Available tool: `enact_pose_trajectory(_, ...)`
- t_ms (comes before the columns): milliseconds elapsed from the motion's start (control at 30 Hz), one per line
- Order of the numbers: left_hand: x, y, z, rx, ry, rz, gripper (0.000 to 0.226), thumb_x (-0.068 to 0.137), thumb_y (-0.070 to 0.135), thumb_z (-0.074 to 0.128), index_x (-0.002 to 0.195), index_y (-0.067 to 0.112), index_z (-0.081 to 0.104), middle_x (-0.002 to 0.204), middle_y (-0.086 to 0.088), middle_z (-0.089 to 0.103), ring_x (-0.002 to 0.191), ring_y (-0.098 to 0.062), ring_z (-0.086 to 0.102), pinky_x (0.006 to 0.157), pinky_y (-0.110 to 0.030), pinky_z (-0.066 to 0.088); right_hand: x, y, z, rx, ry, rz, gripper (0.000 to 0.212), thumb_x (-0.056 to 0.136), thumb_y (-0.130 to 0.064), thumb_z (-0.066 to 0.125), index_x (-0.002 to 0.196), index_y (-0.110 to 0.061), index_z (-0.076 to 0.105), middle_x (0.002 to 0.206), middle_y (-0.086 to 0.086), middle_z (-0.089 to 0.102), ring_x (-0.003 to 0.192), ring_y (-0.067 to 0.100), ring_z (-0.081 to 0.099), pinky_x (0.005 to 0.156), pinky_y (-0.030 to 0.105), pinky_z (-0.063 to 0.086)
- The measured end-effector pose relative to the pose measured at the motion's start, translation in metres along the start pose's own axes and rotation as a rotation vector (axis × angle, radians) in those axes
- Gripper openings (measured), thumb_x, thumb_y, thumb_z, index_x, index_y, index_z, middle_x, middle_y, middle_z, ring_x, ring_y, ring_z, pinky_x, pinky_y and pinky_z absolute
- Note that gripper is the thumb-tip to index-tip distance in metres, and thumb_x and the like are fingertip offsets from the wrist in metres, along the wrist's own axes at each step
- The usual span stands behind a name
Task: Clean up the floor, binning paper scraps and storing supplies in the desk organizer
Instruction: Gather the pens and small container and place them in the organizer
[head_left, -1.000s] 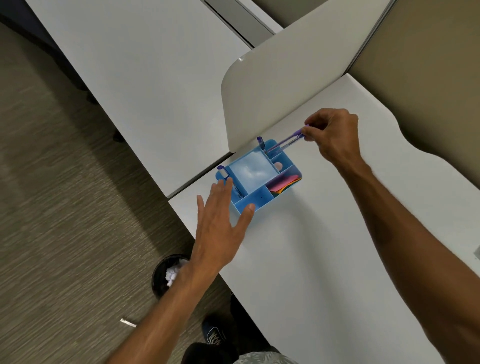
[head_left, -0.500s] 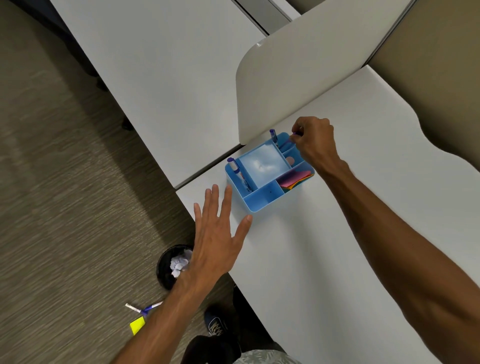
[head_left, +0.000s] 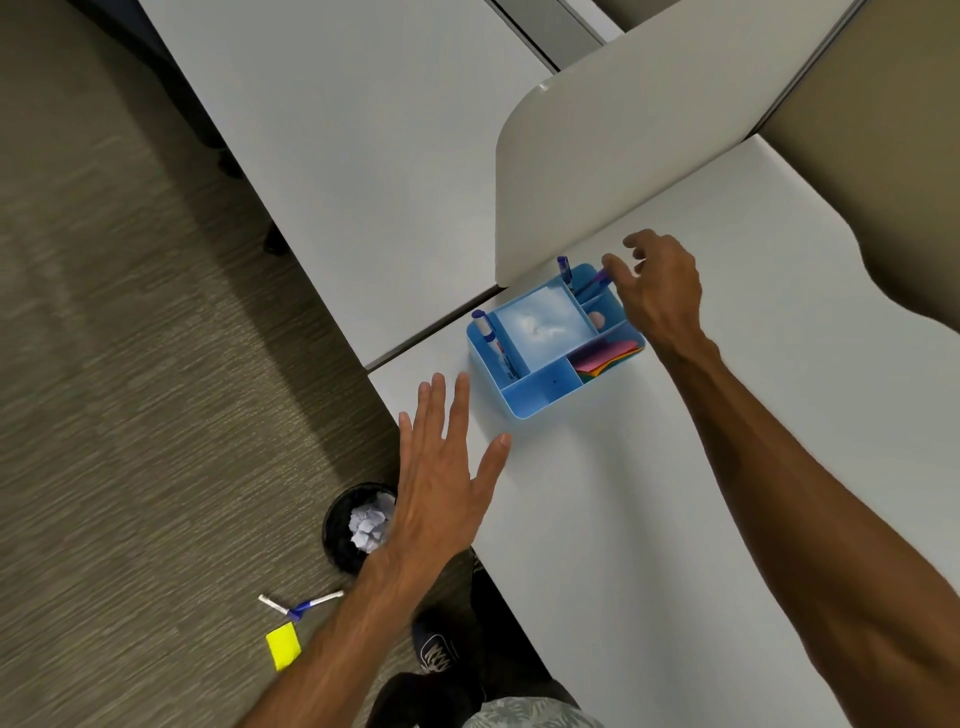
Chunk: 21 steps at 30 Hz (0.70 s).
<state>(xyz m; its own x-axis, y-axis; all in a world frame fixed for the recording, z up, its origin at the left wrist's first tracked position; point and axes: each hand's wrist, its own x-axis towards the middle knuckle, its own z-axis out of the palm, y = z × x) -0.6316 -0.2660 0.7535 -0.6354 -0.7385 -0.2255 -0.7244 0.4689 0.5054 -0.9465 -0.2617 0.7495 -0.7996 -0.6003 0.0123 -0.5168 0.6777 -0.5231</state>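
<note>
A blue desk organizer (head_left: 540, 397) stands on the white desk (head_left: 675, 519) by the divider. It holds a white marker (head_left: 493, 343) in its left slot, purple pens (head_left: 592, 283) at the back and coloured sticky notes (head_left: 608, 358) on the right. My right hand (head_left: 657, 291) hovers over its back right corner, fingers spread, holding nothing. My left hand (head_left: 441, 483) floats open over the desk's front edge. On the floor lie two pens (head_left: 301, 605) and a yellow sticky pad (head_left: 283, 644), beside a black bin (head_left: 353, 525) with crumpled paper.
A rounded white divider panel (head_left: 623, 156) rises behind the organizer. A second white desk (head_left: 363, 156) lies to the left. My dark shoe (head_left: 441, 649) stands on the carpet near the bin.
My right hand lowered the purple pens into the organizer's back slot and let go, its fingers now spread. My left hand drew back from the organizer toward the desk edge.
</note>
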Motion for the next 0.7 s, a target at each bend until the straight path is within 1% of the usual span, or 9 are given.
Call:
enact_pose_trajectory(200,-0.011,-0.004,-0.016,0.017,0.061,0.005,0.076,0.098,0.062,0.028,0.159,0.028,-0.003,0.165,0.004,-0.017,0.15,-0.01,-0.021,0.125,-0.041,-0.005,-0.051,-0.011,-0.015,0.15,0.159,-0.121,0.032,0.097,-0.029,0.06,0.123,-0.011,0.062,0.122,0.01,0.059,0.109,0.016,0.058,0.089,0.032,0.053)
enact_pose_trajectory(267,-0.018,-0.008,-0.024,-0.002,0.094,0.013,0.076,0.1,0.06,0.03,0.16,0.024,0.001,0.167,-0.001,-0.013,0.152,-0.013,-0.018,0.125,-0.041,-0.005,-0.077,-0.022,-0.016,0.2,0.149,-0.174,0.027,0.096,-0.022,0.061,0.12,-0.008,0.062,0.12,0.007,0.056,0.102,-0.001,0.056,0.08,0.013,0.052)
enact_pose_trajectory(300,-0.022,-0.011,-0.028,0.0,0.107,0.011,0.075,0.1,0.059,0.029,0.16,0.023,0.001,0.167,-0.002,-0.013,0.153,-0.014,-0.018,0.125,-0.041,-0.005,-0.091,-0.028,-0.015,0.223,0.125,-0.183,0.027,0.097,-0.022,0.061,0.12,-0.007,0.062,0.121,0.007,0.055,0.097,-0.004,0.057,0.075,0.005,0.049)
enact_pose_trajectory(333,-0.027,-0.015,-0.031,0.011,0.12,0.002,0.075,0.1,0.058,0.029,0.16,0.022,0.001,0.167,-0.002,-0.014,0.153,-0.014,-0.018,0.124,-0.041,-0.006,-0.104,-0.035,-0.014,0.236,0.087,-0.19,0.028,0.098,-0.023,0.061,0.121,-0.007,0.061,0.124,0.009,0.054,0.094,0.001,0.06,0.075,0.004,0.05)
enact_pose_trajectory(367,-0.032,-0.019,-0.034,0.026,0.131,-0.014,0.074,0.101,0.057,0.029,0.16,0.022,0.0,0.167,-0.002,-0.015,0.152,-0.015,-0.019,0.124,-0.042,-0.006,-0.118,-0.042,-0.012,0.238,0.046,-0.204,0.03,0.098,-0.024,0.06,0.123,-0.008,0.061,0.128,0.011,0.054,0.093,0.009,0.064,0.08,0.013,0.054)
enact_pose_trajectory(400,-0.039,-0.025,-0.036,0.037,0.142,-0.033,0.074,0.102,0.056,0.03,0.16,0.022,0.0,0.167,-0.003,-0.016,0.152,-0.015,-0.02,0.124,-0.042,-0.007,-0.131,-0.05,-0.01,0.227,0.008,-0.226,0.031,0.098,-0.025,0.06,0.125,-0.009,0.061,0.13,0.013,0.054,0.096,0.018,0.066,0.086,0.027,0.058)
enact_pose_trajectory(467,-0.053,-0.039,-0.041,0.041,0.155,-0.073,0.074,0.102,0.056,0.031,0.16,0.022,-0.001,0.167,-0.003,-0.016,0.152,-0.016,-0.02,0.123,-0.042,-0.008,-0.158,-0.066,-0.006,0.192,-0.049,-0.292,0.032,0.097,-0.023,0.063,0.126,-0.01,0.062,0.132,0.015,0.054,0.113,0.027,0.06,0.093,0.042,0.056)
enact_pose_trajectory(600,-0.095,-0.076,-0.051,0.045,0.168,-0.164,0.075,0.102,0.057,0.03,0.16,0.022,-0.001,0.167,-0.006,-0.016,0.153,-0.019,-0.019,0.124,-0.046,-0.006,-0.22,-0.1,0.004,0.209,-0.164,-0.395,0.034,0.095,-0.022,0.066,0.126,-0.009,0.063,0.135,0.017,0.054,0.125,0.029,0.054,0.098,0.041,0.054)
enact_pose_trajectory(700,-0.14,-0.104,-0.056,-0.002,0.212,-0.247,0.075,0.102,0.054,0.035,0.159,0.023,-0.001,0.167,-0.006,-0.014,0.153,-0.019,-0.017,0.125,-0.049,-0.003,-0.264,-0.119,0.016,0.213,-0.235,-0.505,0.034,0.094,-0.024,0.066,0.127,-0.013,0.062,0.134,0.015,0.054,0.122,0.025,0.055,0.096,0.032,0.051)
